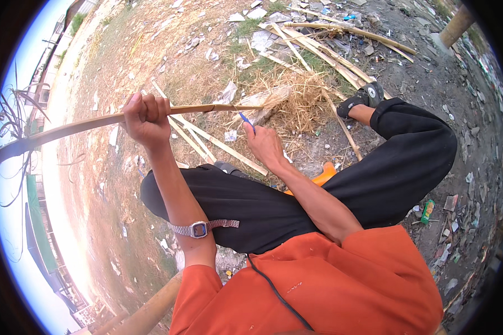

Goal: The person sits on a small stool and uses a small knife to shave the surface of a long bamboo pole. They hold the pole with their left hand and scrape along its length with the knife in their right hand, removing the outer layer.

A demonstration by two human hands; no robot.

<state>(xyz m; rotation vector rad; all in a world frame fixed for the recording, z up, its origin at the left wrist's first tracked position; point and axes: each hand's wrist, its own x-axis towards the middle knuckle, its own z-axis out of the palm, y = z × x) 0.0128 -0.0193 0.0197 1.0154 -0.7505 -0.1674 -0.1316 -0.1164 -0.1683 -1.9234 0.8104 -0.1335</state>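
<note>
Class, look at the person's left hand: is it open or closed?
Closed: the left hand is curled in a fist around the long tan strip.

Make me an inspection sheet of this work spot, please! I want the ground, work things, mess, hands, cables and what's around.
Surface: uneven dirt ground with patches of grass.
Job's things: long bamboo-like strip, raised off the ground; slim blue tool, exact kind unclear.
Clutter: loose strips, straw-like heap, green packet, scattered litter.
Hands: left hand grips the long strip; right hand holds the blue tool near its far end.
Cables: dark cord over the orange shirt.
Surroundings: pole at upper right; buildings at left.
</note>
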